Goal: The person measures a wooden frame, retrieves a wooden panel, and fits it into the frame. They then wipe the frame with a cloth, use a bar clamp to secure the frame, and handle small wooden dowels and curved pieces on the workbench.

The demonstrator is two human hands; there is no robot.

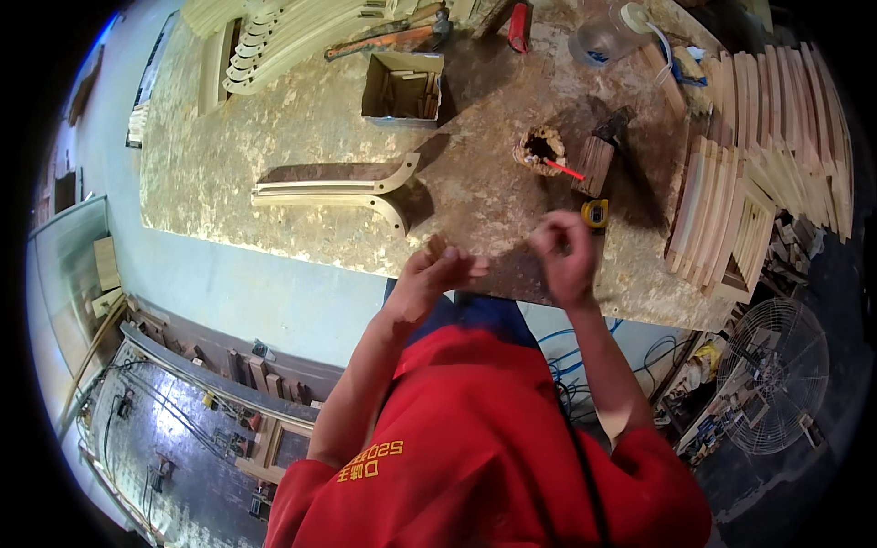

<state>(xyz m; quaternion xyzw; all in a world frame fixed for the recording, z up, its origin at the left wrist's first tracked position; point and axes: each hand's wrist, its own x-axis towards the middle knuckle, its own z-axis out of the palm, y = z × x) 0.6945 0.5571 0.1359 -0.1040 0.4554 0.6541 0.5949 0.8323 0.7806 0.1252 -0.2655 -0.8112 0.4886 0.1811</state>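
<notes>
My left hand (434, 281) is closed at the table's near edge, around what look like small wooden dowels (438, 245) whose ends poke out. To its right my right hand (568, 260) hovers with fingers curled in a pinch. It is slightly blurred, and whatever sits between the fingertips is hidden. Two curved wooden pieces (333, 190) with holes in their bent ends lie side by side, left of and beyond my left hand. Just past my right hand are a yellow tape measure (595, 214), a crusted glue pot (528, 153) with a red stick (565, 169), and a hammer with a block-like wooden part (596, 164).
On the worn table (493, 196), an open box (402, 117) holds small wooden pegs. Farther back lie an orange-handled hammer (393, 41), a red tool (518, 27) and a clear jug (603, 38). Curved wood stacks (251, 55) stand left, slat stacks (713, 205) right. A fan (775, 374) stands lower right.
</notes>
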